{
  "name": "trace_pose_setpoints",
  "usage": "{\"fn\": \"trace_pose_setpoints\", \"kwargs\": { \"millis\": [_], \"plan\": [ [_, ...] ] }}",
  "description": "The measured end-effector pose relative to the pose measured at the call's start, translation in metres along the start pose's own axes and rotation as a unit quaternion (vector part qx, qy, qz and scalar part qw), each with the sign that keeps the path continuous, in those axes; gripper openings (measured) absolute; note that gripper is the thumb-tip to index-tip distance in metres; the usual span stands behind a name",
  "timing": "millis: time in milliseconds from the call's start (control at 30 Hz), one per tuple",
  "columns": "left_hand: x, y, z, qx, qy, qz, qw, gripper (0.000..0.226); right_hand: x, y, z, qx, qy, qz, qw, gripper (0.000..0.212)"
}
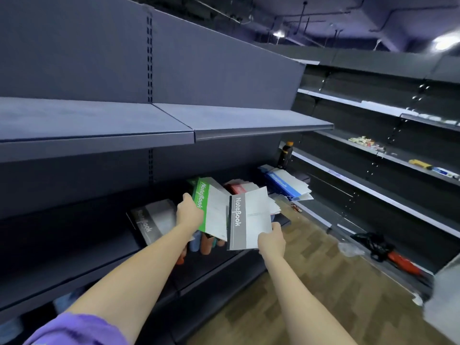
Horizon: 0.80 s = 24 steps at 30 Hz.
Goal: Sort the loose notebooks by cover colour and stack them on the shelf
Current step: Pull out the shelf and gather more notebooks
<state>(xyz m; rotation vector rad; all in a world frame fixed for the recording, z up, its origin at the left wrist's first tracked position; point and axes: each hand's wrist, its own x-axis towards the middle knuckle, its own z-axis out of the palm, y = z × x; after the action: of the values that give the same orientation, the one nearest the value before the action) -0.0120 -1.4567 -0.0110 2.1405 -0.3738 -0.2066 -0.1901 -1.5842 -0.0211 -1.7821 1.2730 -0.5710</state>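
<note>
My left hand (189,213) grips the spine edge of a green-and-white notebook (213,210), held tilted above the middle shelf (74,250). My right hand (271,240) holds a grey-and-white notebook (249,219) by its lower right corner, just right of the green one. A grey notebook stack (151,220) lies on the shelf to the left of my left hand. Red notebooks (236,188) lie behind the held ones, and blue notebooks (283,183) lie fanned out at the shelf's right end.
An upper shelf (161,120) overhangs the work area. A dark bottle (285,155) stands at the shelf's far right end. Red and blue items (204,242) sit under the held notebooks. Side shelving (373,150) holds small goods; a black bag (371,242) lies on its lowest level.
</note>
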Motion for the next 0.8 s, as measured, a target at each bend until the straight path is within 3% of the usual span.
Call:
{"fn": "trace_pose_setpoints", "kwargs": {
  "millis": [133,333,667,800],
  "plan": [
    [0.026,0.007,0.031,0.061,0.002,-0.051,0.997,0.038,0.045,-0.005,-0.008,-0.009,-0.016,-0.016,1.000,0.049],
    [0.038,0.016,0.070,0.186,0.013,-0.110,0.976,0.039,0.117,-0.013,-0.014,-0.020,-0.056,-0.061,0.996,0.047],
    [0.044,0.026,0.094,0.284,0.041,-0.126,0.950,0.048,0.179,-0.044,-0.003,0.018,-0.002,-0.164,0.986,0.038],
    [0.037,0.024,0.104,0.287,0.070,-0.132,0.946,0.041,0.182,-0.054,0.007,0.041,-0.125,-0.175,0.976,0.034]
  ]
}}
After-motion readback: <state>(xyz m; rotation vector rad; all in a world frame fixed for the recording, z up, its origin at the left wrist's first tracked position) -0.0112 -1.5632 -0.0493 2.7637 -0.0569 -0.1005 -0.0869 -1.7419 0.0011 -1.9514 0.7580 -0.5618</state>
